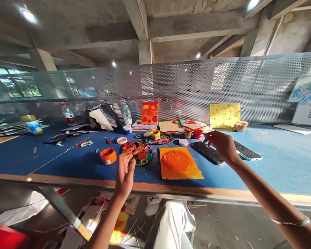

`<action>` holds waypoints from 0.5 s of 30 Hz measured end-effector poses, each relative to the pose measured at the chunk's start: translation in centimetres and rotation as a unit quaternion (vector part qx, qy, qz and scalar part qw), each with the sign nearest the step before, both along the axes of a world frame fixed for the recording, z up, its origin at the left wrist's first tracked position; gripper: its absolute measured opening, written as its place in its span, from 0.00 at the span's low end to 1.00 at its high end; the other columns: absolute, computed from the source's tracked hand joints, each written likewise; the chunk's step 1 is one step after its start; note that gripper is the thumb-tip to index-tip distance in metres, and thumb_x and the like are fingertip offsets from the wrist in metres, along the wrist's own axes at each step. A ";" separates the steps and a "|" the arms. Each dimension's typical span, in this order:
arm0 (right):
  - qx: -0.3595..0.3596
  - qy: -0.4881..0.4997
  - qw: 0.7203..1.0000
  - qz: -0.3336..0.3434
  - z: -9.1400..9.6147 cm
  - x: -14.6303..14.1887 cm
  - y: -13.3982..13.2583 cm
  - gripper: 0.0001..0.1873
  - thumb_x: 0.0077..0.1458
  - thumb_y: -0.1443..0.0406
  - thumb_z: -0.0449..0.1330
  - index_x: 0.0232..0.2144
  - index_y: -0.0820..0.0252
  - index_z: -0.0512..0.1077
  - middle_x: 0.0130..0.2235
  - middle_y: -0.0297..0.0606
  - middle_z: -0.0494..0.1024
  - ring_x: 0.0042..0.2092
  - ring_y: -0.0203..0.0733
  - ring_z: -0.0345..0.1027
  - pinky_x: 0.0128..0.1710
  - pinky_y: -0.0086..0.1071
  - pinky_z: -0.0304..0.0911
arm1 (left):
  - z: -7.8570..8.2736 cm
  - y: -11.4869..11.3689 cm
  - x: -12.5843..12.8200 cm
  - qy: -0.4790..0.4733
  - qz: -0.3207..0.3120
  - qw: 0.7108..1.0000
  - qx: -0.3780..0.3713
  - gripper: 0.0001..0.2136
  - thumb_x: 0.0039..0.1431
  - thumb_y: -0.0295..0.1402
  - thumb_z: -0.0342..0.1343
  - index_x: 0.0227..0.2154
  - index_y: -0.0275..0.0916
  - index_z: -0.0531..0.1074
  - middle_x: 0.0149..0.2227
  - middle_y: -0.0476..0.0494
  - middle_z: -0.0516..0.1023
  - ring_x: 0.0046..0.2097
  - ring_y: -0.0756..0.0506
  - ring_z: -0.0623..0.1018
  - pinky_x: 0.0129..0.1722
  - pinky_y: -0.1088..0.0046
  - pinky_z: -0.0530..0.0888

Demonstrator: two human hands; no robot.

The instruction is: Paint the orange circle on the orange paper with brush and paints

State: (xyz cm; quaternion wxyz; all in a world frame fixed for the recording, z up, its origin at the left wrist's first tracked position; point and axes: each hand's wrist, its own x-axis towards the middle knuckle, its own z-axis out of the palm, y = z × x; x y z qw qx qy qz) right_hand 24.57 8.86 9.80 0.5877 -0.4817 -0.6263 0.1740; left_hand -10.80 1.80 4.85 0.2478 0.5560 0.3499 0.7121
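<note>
My left hand (124,171) hovers at the near edge of a round paint palette (142,155) crowded with wet colours, its fingers apart and its fingertips at or just over the rim. An open jar of orange paint (108,156) stands to its left. My right hand (221,145) is above a dark phone (206,152), with its fingers curled and nothing visible in them. A white-edged phone (247,153) lies to its right. Between my hands is an orange painted pumpkin on a yellow-orange board (176,162).
The blue table (282,166) has a wooden front edge. Along its back stand painted boards (149,113), a yellow jar (155,134), a red paint cup (197,134), and water bottles (126,115). A perforated metal screen (155,86) rises behind them.
</note>
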 end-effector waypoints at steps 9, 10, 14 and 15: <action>0.014 -0.072 0.997 0.010 3.7 -5.5 7.6 0.21 0.48 0.48 0.60 0.26 0.62 0.75 0.26 0.41 0.80 0.25 0.40 0.73 0.26 0.33 0.66 | -1.8 3.0 -2.8 0.163 0.076 0.983 -0.024 0.22 0.63 0.43 0.51 0.56 0.41 0.58 0.58 0.34 0.66 0.61 0.40 0.68 0.61 0.55 0.66; 0.014 -0.084 0.996 0.010 4.0 -6.4 8.4 0.20 0.48 0.49 0.61 0.26 0.61 0.76 0.26 0.40 0.80 0.25 0.40 0.73 0.26 0.33 0.66 | -1.9 3.1 -2.9 0.170 0.076 0.982 -0.031 0.23 0.63 0.43 0.50 0.57 0.41 0.56 0.60 0.33 0.64 0.62 0.39 0.67 0.61 0.55 0.65; 0.024 -0.124 0.991 -0.039 5.5 -8.2 11.0 0.10 0.47 0.58 0.64 0.23 0.59 0.75 0.23 0.36 0.79 0.28 0.41 0.74 0.31 0.33 0.67 | -2.4 3.4 -3.2 0.223 0.103 0.968 -0.043 0.22 0.65 0.41 0.48 0.59 0.43 0.54 0.63 0.34 0.61 0.65 0.39 0.63 0.63 0.51 0.62; 0.026 -0.131 0.989 -0.058 6.0 -7.9 11.3 0.09 0.47 0.59 0.64 0.24 0.59 0.75 0.23 0.36 0.79 0.28 0.41 0.75 0.32 0.34 0.66 | -2.6 3.4 -3.3 0.241 0.112 0.963 -0.041 0.22 0.65 0.40 0.48 0.60 0.44 0.54 0.63 0.34 0.60 0.65 0.39 0.62 0.64 0.50 0.61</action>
